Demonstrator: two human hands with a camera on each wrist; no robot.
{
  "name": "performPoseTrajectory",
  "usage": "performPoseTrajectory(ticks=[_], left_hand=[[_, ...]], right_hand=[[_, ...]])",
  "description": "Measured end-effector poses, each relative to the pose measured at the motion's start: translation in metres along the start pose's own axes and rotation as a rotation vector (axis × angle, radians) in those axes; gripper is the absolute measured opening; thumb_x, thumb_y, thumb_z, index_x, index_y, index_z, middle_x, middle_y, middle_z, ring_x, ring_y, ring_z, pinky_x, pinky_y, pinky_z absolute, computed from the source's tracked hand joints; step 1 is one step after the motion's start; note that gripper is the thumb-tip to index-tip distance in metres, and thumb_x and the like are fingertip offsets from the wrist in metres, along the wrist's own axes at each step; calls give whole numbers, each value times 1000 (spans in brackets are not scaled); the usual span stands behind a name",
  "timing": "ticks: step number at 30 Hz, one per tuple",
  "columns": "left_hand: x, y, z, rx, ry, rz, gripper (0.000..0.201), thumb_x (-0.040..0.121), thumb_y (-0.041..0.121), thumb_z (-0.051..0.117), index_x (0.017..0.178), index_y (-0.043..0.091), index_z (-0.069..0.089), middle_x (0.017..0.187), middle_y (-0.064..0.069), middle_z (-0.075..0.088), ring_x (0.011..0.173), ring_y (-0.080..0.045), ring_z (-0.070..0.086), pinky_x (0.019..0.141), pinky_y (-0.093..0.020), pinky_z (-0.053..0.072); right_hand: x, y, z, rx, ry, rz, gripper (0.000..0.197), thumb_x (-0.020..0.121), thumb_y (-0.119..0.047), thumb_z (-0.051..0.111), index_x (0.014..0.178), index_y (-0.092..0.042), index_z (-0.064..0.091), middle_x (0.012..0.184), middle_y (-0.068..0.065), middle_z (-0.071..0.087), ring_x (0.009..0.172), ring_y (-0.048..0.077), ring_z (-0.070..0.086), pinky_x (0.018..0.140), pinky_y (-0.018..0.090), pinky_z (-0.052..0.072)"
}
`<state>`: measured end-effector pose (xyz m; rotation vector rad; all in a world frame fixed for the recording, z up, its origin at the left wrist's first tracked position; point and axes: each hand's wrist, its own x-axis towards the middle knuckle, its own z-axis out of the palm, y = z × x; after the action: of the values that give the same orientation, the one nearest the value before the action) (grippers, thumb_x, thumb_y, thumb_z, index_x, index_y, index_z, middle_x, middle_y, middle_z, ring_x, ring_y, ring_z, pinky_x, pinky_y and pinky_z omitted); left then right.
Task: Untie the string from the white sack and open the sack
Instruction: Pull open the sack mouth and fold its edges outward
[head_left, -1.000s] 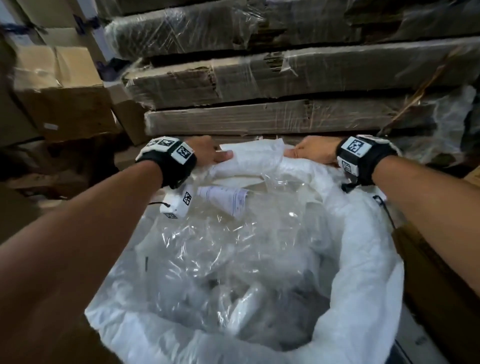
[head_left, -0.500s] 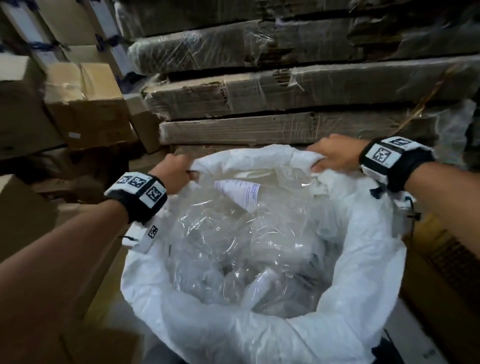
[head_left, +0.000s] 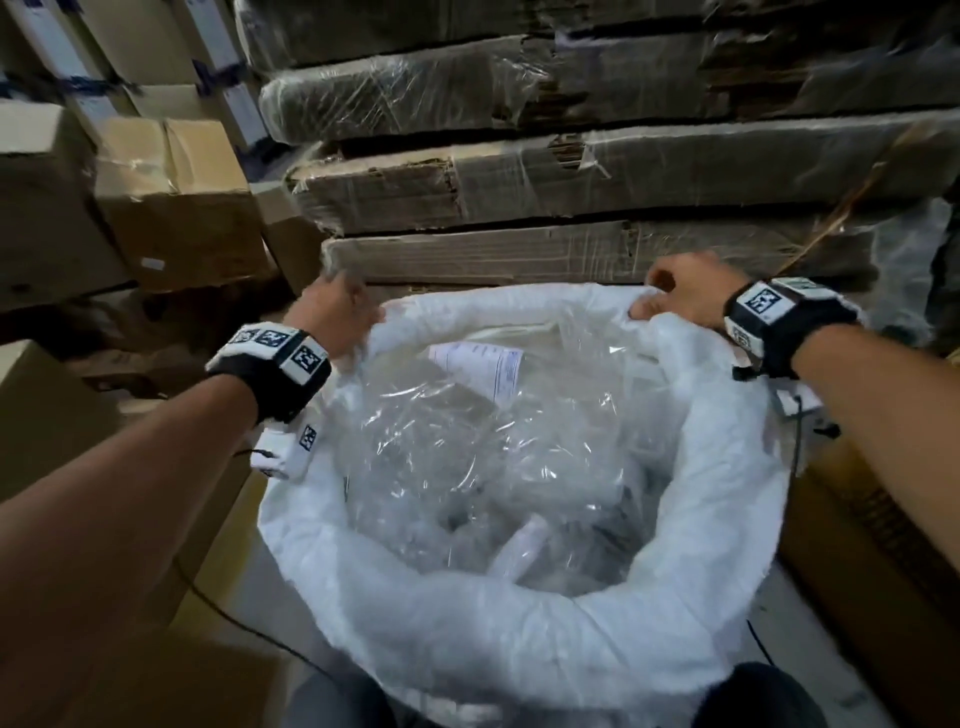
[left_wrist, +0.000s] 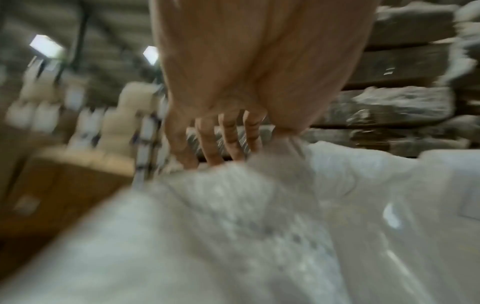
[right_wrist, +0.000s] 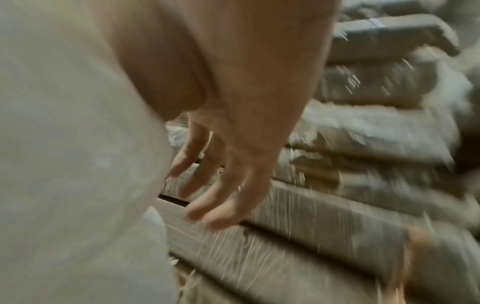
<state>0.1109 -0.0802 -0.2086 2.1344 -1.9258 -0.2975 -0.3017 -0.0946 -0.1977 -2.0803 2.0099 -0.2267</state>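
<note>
Your left hand grips the far left rim of the white woven sack, and your right hand pinches its far right rim. The sack stands open between your arms, before the wrapped cardboard stacks, with crumpled clear plastic film inside.
</note>
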Motion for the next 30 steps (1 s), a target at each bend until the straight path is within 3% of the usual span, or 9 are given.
performPoseTrajectory(ticks=[6,8,13,17,19,22,25,28,30], left_hand=[[-44,-19,-28,84,-437,24,53,86,67,59,126,33,61,117,6,67,102,-25,65,91,-40,52],[-62,-24,-16,114,-447,5,43,85,63,64,112,30,60,107,1,69,99,-24,67,92,-37,53],[-79,-43,23,-245,-156,-107,31,99,30,59,93,1,69,85,-12,63,84,-29,62,80,-40,51],[-94,-46,10,-951,-325,-447,41,105,29,49,78,3,67,71,-13,69,74,-26,66,75,-38,50],[-96,-54,16,-954,-403,-477,48,100,42,55,75,5,74,80,-15,74,76,-27,74,78,-41,55],[-95,-68,18,-531,-308,-360,72,87,72,51,83,4,73,81,-15,70,68,-29,66,67,-35,54],[-105,-80,9,-545,-291,-410,80,71,87,54,87,10,72,77,-13,65,62,-25,60,60,-30,51],[-136,-95,15,-667,-447,-570,86,47,82,80,95,12,71,92,-30,69,76,-35,70,76,-53,60],[-170,-84,22,-734,-501,-541,67,60,67,84,103,18,71,97,-27,71,83,-36,72,75,-52,60]], right_hand=[[-42,-11,-32,-379,-108,46,80,75,-84,49,116,-18,62,114,10,65,96,26,59,76,35,47],[-65,-9,-13,-383,-163,53,76,74,-75,64,124,-18,57,118,7,64,97,24,58,79,33,47],[-84,14,5,435,-198,135,46,69,-43,82,100,-10,71,107,11,73,92,24,69,85,38,57],[-125,31,22,874,-186,302,14,101,-20,52,95,-13,62,85,3,67,56,2,69,44,10,49],[-140,40,43,1021,-201,351,25,99,-30,55,105,-8,64,81,8,70,66,13,71,47,13,51],[-129,40,45,908,-74,444,74,70,-55,80,122,-5,63,110,18,71,95,28,68,81,32,58],[-127,23,12,489,141,354,82,72,-67,72,134,-16,51,130,15,62,116,32,60,99,44,48],[-161,-5,-9,209,134,343,93,79,-74,58,147,-16,36,147,17,47,133,37,46,105,47,40],[-192,-11,4,135,17,374,102,76,-78,55,153,-17,26,153,16,40,133,38,45,103,47,43]])
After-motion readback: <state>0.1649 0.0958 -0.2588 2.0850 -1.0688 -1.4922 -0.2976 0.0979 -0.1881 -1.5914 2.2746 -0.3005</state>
